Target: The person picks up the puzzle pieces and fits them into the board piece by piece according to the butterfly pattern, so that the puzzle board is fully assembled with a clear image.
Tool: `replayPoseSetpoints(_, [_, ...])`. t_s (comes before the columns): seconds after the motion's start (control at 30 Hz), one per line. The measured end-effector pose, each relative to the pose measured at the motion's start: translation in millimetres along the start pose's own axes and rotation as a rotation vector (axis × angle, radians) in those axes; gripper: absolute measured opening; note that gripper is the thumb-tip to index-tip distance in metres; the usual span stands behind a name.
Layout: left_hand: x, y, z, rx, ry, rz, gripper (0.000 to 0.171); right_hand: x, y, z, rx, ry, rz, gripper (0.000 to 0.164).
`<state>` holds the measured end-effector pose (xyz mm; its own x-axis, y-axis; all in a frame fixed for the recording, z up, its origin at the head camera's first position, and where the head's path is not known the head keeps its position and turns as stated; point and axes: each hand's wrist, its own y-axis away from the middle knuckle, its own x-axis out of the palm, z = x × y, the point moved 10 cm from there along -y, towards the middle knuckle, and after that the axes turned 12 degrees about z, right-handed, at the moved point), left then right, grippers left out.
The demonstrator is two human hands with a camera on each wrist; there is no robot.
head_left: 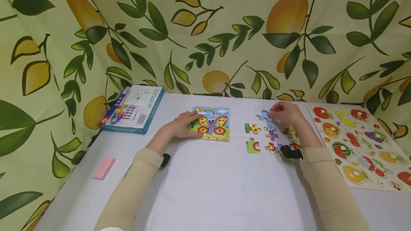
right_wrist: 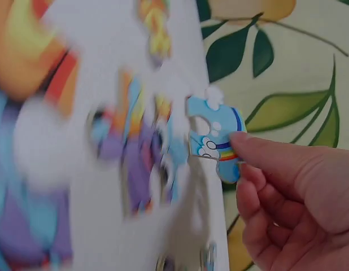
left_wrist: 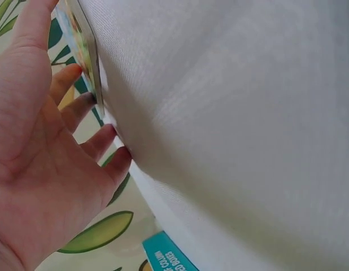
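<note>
A square butterfly picture board (head_left: pixel 221 134) lies on the white table, and my left hand (head_left: pixel 184 126) rests on its left edge with the fingers spread. In the left wrist view those fingertips (left_wrist: pixel 87 101) touch the board's edge and the cloth beside it. My right hand (head_left: pixel 287 112) pinches a light blue jigsaw piece (right_wrist: pixel 217 132) with a rainbow and a white cloud on it. Several more jigsaw pieces (head_left: pixel 253 128) are spread out in loose rows just in front of that hand, some partly hidden by the wrist.
A wooden fruit board (head_left: pixel 359 159) with pegged pictures lies at the far right. At the back left is a teal-edged toy box (head_left: pixel 138 108). Nearer on the left lies a pink block (head_left: pixel 104 168). A leaf-patterned curtain (head_left: pixel 199 70) closes off the back and left side.
</note>
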<state>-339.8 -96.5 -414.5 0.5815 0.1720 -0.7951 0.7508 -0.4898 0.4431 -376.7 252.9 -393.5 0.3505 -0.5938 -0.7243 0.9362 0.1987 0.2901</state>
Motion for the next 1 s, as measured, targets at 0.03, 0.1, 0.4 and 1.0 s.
replayPoseSetpoints(0.03, [0.2,-0.1,-0.1,0.0,0.0,0.001,0.085,-1.0,-1.3,4.8,-0.013,-0.039,-0.017,0.036])
replayPoseSetpoints(0.1, [0.4,-0.1,-0.4,0.001,-0.002,0.001,0.085,0.2,-5.7,15.4,-0.043,-0.128,-0.039,0.038])
replayPoseSetpoints(0.4, [0.0,1.3,-1.1,-0.02,-0.007,0.001,0.086,55.9,-40.4,77.7,-0.084,-0.497,0.072,0.04])
replayPoseSetpoints(1.0, [1.1,0.9,-0.4,-0.033,0.017,0.002,0.091,109.4,-69.5,118.6,-0.065,-0.451,0.08,0.031])
